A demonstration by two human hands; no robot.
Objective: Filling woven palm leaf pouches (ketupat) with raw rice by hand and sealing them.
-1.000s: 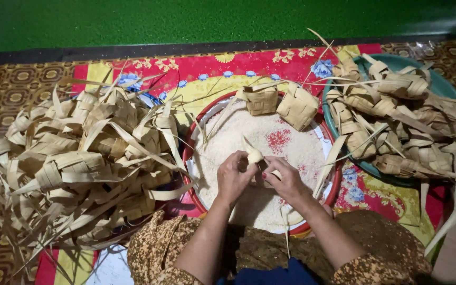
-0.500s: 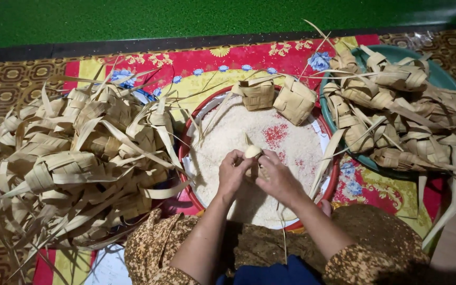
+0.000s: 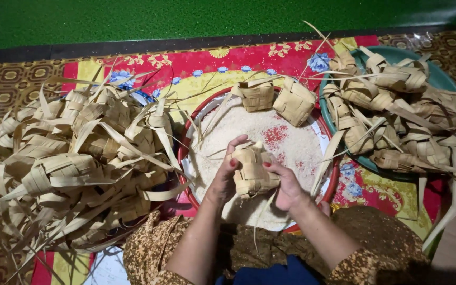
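Head view: both hands, left hand (image 3: 228,177) and right hand (image 3: 286,184), gripped one woven pouch (image 3: 252,169) over the rice tray (image 3: 186,158); upright holding seemed advisable.

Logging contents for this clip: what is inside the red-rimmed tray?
The red-rimmed tray holds white rice and two woven leaf pouches at its far edge. Both hands cover its near middle.

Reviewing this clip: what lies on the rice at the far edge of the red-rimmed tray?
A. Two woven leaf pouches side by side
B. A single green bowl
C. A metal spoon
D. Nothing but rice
A: two woven leaf pouches sit side by side on the rice at the far rim of the red-rimmed tray.
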